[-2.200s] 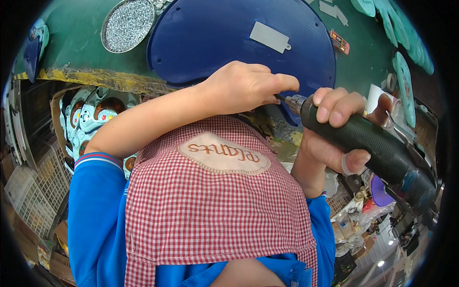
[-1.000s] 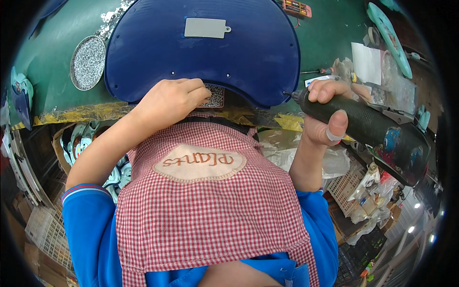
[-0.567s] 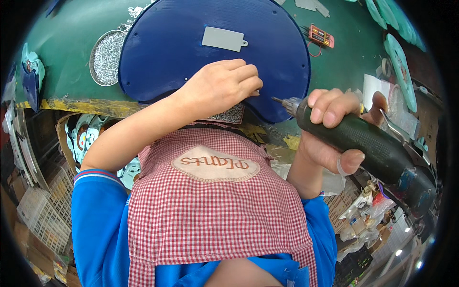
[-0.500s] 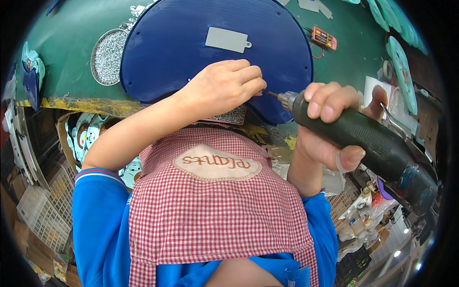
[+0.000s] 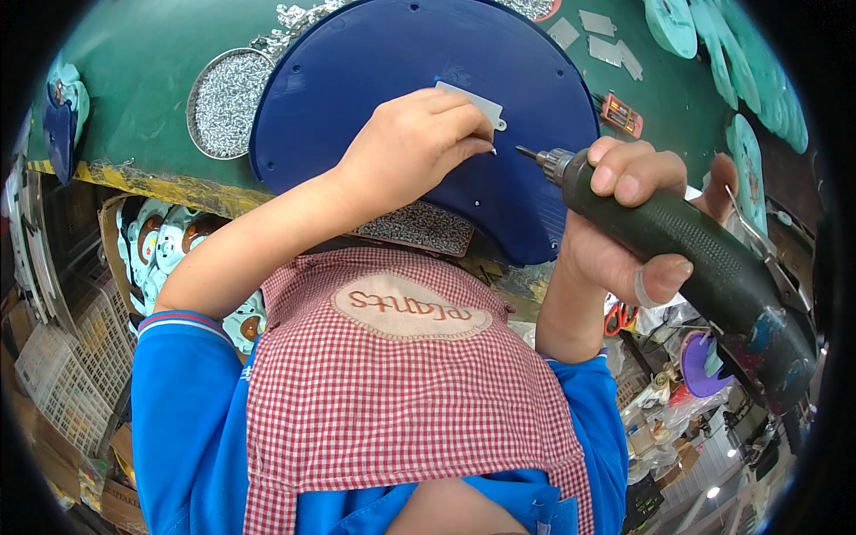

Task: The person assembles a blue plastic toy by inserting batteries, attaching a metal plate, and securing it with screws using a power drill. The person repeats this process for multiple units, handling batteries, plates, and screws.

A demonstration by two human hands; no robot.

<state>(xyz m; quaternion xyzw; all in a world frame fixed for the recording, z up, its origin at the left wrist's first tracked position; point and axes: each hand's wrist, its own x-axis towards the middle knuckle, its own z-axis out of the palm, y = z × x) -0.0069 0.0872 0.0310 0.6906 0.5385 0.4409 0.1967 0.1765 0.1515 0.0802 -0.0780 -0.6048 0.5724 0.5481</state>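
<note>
I note my left hand [image 5: 406, 147] pinching a small grey plate [image 5: 473, 102] flat against the blue panel [image 5: 374, 71] at twelve o'clock, steadying it. Right hand [image 5: 624, 223] grips the electric screwdriver [image 5: 687, 245], bit aimed at ten o'clock.

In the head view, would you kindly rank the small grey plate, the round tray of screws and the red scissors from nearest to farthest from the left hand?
1. Small grey plate: under the left hand fingertips, on the blue panel.
2. Round tray of screws: to the hand's left, on the green table.
3. Red scissors: lower right, beneath the right hand.
</note>
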